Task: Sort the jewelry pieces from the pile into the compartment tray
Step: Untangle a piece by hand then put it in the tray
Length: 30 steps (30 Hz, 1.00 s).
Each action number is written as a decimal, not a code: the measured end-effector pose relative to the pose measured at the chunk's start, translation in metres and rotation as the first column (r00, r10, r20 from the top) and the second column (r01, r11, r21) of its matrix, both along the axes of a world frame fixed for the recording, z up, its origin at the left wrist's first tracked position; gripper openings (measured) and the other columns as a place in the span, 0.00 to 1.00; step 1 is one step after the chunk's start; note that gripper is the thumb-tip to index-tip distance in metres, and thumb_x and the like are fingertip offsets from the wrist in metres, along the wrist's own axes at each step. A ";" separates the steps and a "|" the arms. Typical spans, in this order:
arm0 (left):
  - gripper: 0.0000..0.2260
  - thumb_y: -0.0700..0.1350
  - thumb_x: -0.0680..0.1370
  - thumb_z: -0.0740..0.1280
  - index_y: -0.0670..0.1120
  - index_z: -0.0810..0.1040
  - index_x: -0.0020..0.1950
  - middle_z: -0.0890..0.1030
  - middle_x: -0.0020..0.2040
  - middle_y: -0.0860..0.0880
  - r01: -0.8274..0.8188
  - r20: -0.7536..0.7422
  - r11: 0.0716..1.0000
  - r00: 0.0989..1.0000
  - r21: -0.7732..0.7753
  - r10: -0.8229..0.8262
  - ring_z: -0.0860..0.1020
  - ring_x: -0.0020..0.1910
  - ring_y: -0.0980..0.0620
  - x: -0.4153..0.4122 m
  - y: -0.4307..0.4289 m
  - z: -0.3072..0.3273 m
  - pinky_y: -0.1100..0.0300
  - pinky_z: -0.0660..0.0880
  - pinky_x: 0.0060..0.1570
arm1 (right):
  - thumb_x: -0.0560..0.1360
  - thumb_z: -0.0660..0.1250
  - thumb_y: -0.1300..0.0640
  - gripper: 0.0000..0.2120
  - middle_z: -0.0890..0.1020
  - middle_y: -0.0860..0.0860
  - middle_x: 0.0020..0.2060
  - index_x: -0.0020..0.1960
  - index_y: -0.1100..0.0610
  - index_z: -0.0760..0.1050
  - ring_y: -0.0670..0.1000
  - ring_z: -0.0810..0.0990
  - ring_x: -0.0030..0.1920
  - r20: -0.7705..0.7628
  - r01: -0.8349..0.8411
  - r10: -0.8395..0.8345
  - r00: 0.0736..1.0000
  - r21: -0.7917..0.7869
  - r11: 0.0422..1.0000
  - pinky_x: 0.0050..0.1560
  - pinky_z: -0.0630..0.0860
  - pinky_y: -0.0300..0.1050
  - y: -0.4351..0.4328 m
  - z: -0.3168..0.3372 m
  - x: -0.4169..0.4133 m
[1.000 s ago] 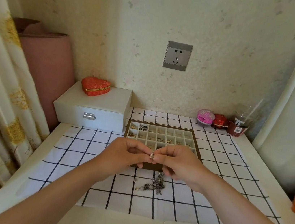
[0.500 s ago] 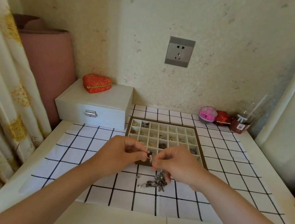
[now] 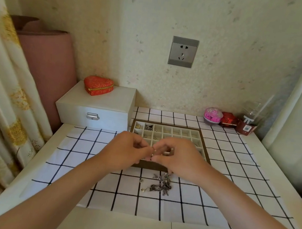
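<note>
— What lies behind the tabletop [image 3: 120,226]?
— A pale wall [image 3: 120,22] with faint flower specks. A grey socket [image 3: 183,52] is set in it above the far edge.
— And at the sides?
— Along the left edge hangs a cream curtain [image 3: 3,93] with gold patches, and a dusty-pink roll [image 3: 48,65] stands upright in the far left corner of the room. By the right edge hangs plain white fabric [image 3: 301,116].
— The tabletop itself?
— It is white under a black-gridded cloth [image 3: 153,202]. A white box [image 3: 97,105] with a metal clasp sits at the far left corner, with a red heart-shaped case [image 3: 98,85] on its lid. A clear cup [image 3: 250,118] with a straw stands at the far right corner.
— The light?
— Soft, even and slightly yellow.
</note>
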State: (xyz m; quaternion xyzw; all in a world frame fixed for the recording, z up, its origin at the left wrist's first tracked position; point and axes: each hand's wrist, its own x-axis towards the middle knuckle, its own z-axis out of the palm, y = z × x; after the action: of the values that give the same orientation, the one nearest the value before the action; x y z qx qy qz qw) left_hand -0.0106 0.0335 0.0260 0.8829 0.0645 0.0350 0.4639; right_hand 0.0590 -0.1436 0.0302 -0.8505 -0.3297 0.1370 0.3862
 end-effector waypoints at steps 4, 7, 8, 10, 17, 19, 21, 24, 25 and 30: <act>0.07 0.49 0.78 0.70 0.49 0.84 0.44 0.86 0.38 0.54 -0.069 0.029 0.991 0.997 -0.114 0.072 0.79 0.30 0.59 0.014 -0.001 0.011 0.65 0.76 0.39 | 0.74 0.76 0.54 0.04 0.85 0.42 0.41 0.48 0.47 0.84 0.33 0.77 0.32 0.122 0.071 -0.088 0.989 0.135 0.988 0.39 0.71 0.37 0.007 0.008 0.009; 0.08 0.50 0.79 0.69 0.48 0.85 0.47 0.86 0.39 0.54 -0.082 0.019 0.989 0.996 -0.121 0.085 0.80 0.30 0.59 0.022 0.001 0.014 0.63 0.79 0.41 | 0.73 0.76 0.53 0.04 0.84 0.40 0.39 0.46 0.46 0.83 0.31 0.76 0.33 0.224 0.098 -0.128 0.966 0.140 0.985 0.38 0.66 0.34 0.011 0.011 0.015; 0.08 0.50 0.79 0.68 0.48 0.85 0.47 0.86 0.38 0.54 -0.083 0.022 0.988 0.996 -0.126 0.087 0.79 0.30 0.59 0.024 0.002 0.015 0.65 0.78 0.40 | 0.73 0.76 0.53 0.04 0.84 0.39 0.39 0.47 0.46 0.83 0.30 0.76 0.33 0.253 0.105 -0.135 0.958 0.130 0.986 0.37 0.65 0.33 0.012 0.012 0.017; 0.08 0.48 0.80 0.68 0.47 0.84 0.47 0.86 0.38 0.53 -0.095 0.029 0.988 0.995 -0.121 0.099 0.78 0.28 0.61 0.028 0.003 0.015 0.71 0.75 0.34 | 0.74 0.75 0.50 0.03 0.84 0.39 0.41 0.47 0.44 0.84 0.31 0.76 0.36 0.311 0.117 -0.138 0.940 0.087 0.989 0.39 0.67 0.33 0.015 0.014 0.022; 0.09 0.48 0.81 0.65 0.50 0.84 0.46 0.86 0.38 0.54 -0.068 0.006 0.994 0.998 -0.085 0.069 0.80 0.32 0.59 0.039 0.005 0.011 0.64 0.76 0.43 | 0.75 0.72 0.47 0.02 0.83 0.38 0.41 0.44 0.43 0.84 0.38 0.80 0.44 0.409 0.116 -0.070 0.910 -0.089 0.989 0.47 0.76 0.39 0.021 0.017 0.033; 0.09 0.48 0.81 0.65 0.50 0.84 0.46 0.86 0.40 0.53 -0.056 0.021 0.997 0.998 -0.054 0.058 0.81 0.36 0.59 0.041 0.006 0.008 0.61 0.75 0.47 | 0.75 0.72 0.47 0.02 0.83 0.38 0.41 0.44 0.44 0.84 0.39 0.80 0.44 0.384 0.100 -0.053 0.922 -0.103 0.990 0.49 0.78 0.42 0.022 0.016 0.038; 0.08 0.48 0.81 0.64 0.52 0.83 0.50 0.84 0.45 0.56 -0.046 0.040 0.994 0.998 0.102 0.042 0.80 0.44 0.59 0.042 0.010 0.002 0.61 0.73 0.48 | 0.75 0.72 0.48 0.03 0.83 0.38 0.41 0.44 0.44 0.84 0.40 0.80 0.45 0.382 0.100 -0.043 0.923 -0.130 0.986 0.49 0.79 0.45 0.021 0.013 0.044; 0.09 0.49 0.80 0.65 0.55 0.80 0.60 0.79 0.55 0.55 0.021 0.054 0.896 0.997 0.444 -0.050 0.74 0.57 0.54 0.039 0.021 -0.012 0.55 0.73 0.56 | 0.77 0.70 0.49 0.04 0.80 0.39 0.42 0.45 0.44 0.83 0.42 0.79 0.44 0.431 0.113 0.035 0.902 -0.313 0.943 0.47 0.80 0.47 0.021 0.008 0.050; 0.11 0.50 0.80 0.65 0.55 0.79 0.61 0.78 0.58 0.53 0.052 0.045 0.855 0.995 0.516 -0.088 0.72 0.60 0.52 0.038 0.024 -0.017 0.53 0.71 0.60 | 0.78 0.69 0.49 0.04 0.79 0.39 0.43 0.46 0.44 0.83 0.43 0.79 0.44 0.432 0.104 0.077 0.899 -0.380 0.919 0.45 0.79 0.45 0.021 0.006 0.052; 0.20 0.56 0.78 0.67 0.55 0.73 0.69 0.69 0.68 0.53 0.160 -0.048 0.795 0.985 0.585 -0.163 0.63 0.68 0.52 0.034 0.029 -0.029 0.52 0.65 0.68 | 0.79 0.67 0.50 0.05 0.79 0.41 0.44 0.49 0.44 0.82 0.45 0.78 0.43 0.460 0.075 0.227 0.858 -0.551 0.831 0.32 0.64 0.36 0.032 0.001 0.056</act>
State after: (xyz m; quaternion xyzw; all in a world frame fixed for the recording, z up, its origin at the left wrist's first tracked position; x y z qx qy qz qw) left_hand 0.0235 0.0620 -0.0031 0.9850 -0.0263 0.0159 0.1700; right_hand 0.1149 -0.1118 0.0309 -0.9160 -0.4005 0.0133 0.0186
